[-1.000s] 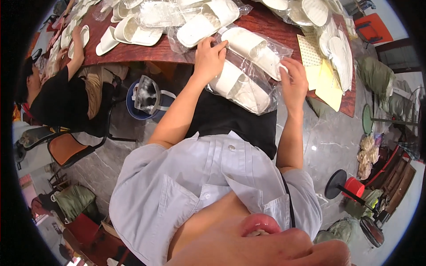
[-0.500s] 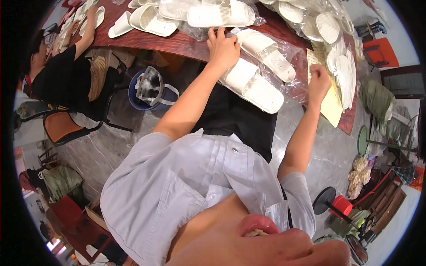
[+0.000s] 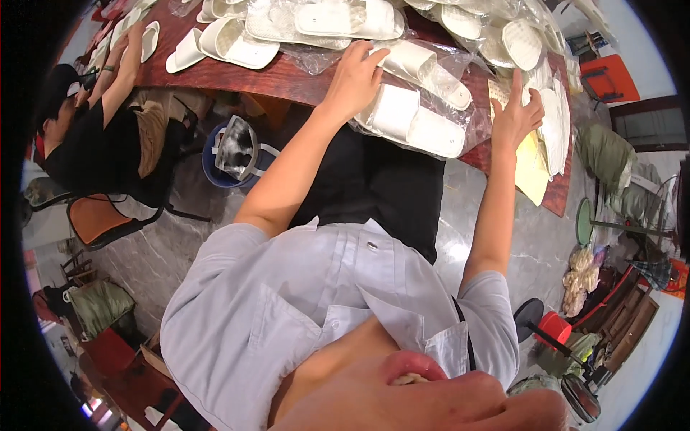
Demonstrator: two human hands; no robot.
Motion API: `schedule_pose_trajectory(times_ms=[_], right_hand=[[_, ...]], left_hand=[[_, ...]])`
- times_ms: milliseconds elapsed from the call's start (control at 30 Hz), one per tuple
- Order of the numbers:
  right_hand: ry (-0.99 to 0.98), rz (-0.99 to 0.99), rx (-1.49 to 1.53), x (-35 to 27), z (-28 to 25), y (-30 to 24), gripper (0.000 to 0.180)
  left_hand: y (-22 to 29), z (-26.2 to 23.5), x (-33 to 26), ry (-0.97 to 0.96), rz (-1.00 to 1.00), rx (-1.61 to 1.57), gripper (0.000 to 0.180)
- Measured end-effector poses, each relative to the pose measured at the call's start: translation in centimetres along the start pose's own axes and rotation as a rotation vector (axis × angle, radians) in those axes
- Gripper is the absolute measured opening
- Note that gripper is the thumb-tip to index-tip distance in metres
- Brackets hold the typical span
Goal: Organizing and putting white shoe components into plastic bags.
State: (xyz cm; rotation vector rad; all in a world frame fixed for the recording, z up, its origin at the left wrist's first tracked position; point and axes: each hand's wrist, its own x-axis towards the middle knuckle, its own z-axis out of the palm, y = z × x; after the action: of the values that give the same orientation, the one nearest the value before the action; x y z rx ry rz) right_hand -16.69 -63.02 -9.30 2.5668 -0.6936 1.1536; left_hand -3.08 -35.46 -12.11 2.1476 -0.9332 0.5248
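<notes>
Slippers (image 3: pixel 413 121) in clear wrap (image 3: pixel 480 126) meet your left hand (image 3: pixel 353 82), can't tell if it pinches, while your right hand (image 3: pixel 514 121), fingers spread, hovers by yellow sheets (image 3: pixel 530 174)!

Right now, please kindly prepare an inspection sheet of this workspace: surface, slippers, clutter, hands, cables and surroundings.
Surface: reddish-brown table, its near edge curved by the lens.
Job's things: two white slippers with clear plastic around them, at the near edge.
Clutter: more white footwear along the table and heaped at right; yellow sheet near the right edge.
Left hand: fingers at the two slippers' left end; grip unclear.
Right hand: fingers spread, nothing visibly held.
Cables: none certain; thin black strap or cord over the shirt.
Surroundings: another person at left; blue bin; orange seat at right.
</notes>
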Motion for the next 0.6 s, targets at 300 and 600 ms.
schedule_pose_trajectory(times_ms=[300, 600], right_hand=[[-0.875, -0.227, 0.804, -0.2, -2.4, 1.9, 0.033], [-1.397, -0.218, 0.735, 1.3, -2.6, 7.6, 0.038]], left_hand=[[-3.4, 3.7, -0.6, -0.072, 0.028, -0.229, 0.041], [-3.2, 4.0, -0.5, -0.091, -0.019, -0.245, 0.043]])
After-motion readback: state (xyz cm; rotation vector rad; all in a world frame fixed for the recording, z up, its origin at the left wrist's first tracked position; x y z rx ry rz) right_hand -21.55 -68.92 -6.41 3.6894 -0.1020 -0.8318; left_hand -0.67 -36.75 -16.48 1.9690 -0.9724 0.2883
